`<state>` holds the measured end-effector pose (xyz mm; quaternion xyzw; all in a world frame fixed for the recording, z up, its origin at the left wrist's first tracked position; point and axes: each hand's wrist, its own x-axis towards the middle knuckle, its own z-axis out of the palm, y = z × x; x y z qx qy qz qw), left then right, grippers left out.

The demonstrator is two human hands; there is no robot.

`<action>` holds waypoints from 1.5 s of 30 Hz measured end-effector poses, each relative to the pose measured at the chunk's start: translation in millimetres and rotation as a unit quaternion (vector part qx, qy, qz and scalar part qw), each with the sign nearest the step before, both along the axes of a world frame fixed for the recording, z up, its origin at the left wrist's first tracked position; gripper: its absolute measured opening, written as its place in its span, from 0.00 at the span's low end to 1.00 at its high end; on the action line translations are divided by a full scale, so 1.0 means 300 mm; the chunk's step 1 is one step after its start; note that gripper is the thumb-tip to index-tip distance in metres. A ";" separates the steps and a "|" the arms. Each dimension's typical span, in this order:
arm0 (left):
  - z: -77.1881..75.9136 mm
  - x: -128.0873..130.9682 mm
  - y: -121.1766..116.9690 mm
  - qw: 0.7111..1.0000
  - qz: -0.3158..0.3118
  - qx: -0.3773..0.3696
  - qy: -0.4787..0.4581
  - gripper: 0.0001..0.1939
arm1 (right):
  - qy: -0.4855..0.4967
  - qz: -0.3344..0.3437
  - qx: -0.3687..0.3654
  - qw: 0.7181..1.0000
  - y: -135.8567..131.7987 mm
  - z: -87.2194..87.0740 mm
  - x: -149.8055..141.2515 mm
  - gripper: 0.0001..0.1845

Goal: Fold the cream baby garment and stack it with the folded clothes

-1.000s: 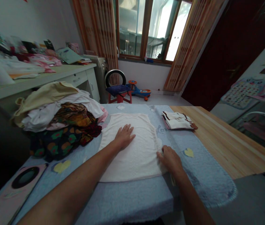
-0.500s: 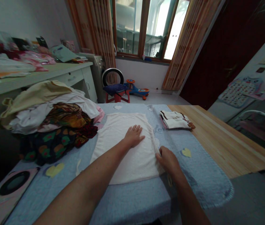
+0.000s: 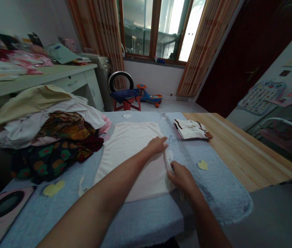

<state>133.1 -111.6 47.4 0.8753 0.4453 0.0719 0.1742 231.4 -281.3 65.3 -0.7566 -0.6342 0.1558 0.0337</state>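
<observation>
A white cloth lies spread flat on the blue bed cover. Its right edge is bunched and slightly raised between my two hands. My left hand reaches across it, with thumb and fingers closed at the upper part of that edge. Lower down, my right hand pinches the same edge. A narrow pale strip sticks out past the cloth's lower left side, partly behind my left forearm.
A heap of mixed clothes rises on the left. Folded white clothing with brown trim lies at the right. The blue cover drapes over a wooden table. A pink panel with a dark circle sits front left.
My left hand has moved from lying flat on the cloth's middle to gripping its right edge. My right hand keeps hold of that edge, which is more bunched now.
</observation>
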 end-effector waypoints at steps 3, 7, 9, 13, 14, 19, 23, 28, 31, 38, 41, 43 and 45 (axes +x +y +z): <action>0.016 0.017 -0.012 1.000 0.022 -0.012 0.011 0.33 | -0.025 0.003 0.008 1.000 -0.007 0.013 -0.037 0.06; 0.024 0.022 -0.018 0.999 0.038 -0.022 0.010 0.36 | -0.041 0.019 0.010 0.999 -0.016 0.021 -0.074 0.07; 0.019 0.017 -0.012 0.999 0.044 -0.030 0.003 0.34 | -0.044 0.037 0.012 0.998 -0.023 0.021 -0.082 0.08; 0.006 -0.005 0.012 0.997 0.058 -0.047 -0.031 0.33 | -0.030 0.063 0.017 0.997 -0.039 0.020 -0.088 0.11; 0.004 -0.013 0.019 0.996 0.061 -0.051 -0.043 0.33 | -0.025 0.066 0.016 0.997 -0.042 0.022 -0.089 0.11; -0.002 -0.062 0.044 0.988 0.083 -0.067 -0.109 0.37 | -0.014 0.068 0.001 0.998 -0.053 0.042 -0.102 0.12; -0.026 -0.104 0.054 0.979 0.109 -0.076 -0.152 0.35 | -0.013 0.079 0.000 0.997 -0.058 0.051 -0.113 0.13; -0.044 -0.155 0.051 0.975 0.131 -0.068 -0.166 0.30 | -0.005 0.102 0.007 0.995 -0.065 0.039 -0.123 0.15; -0.030 -0.174 0.041 0.978 0.134 -0.051 -0.153 0.28 | 0.005 0.117 0.012 0.993 -0.067 0.029 -0.126 0.18; 0.021 -0.140 -0.008 0.986 0.136 -0.001 -0.094 0.19 | -0.003 0.130 0.005 0.992 -0.068 0.022 -0.134 0.18; 0.033 -0.113 -0.013 0.986 0.153 -0.019 -0.066 0.21 | -0.003 0.123 -0.006 0.992 -0.067 0.025 -0.140 0.18; 0.037 -0.101 0.000 0.984 0.166 -0.042 -0.055 0.21 | 0.004 0.122 -0.005 0.992 -0.067 0.026 -0.142 0.18; 0.039 -0.096 0.022 0.981 0.170 -0.070 -0.059 0.18 | 0.011 0.122 -0.001 0.992 -0.068 0.027 -0.141 0.18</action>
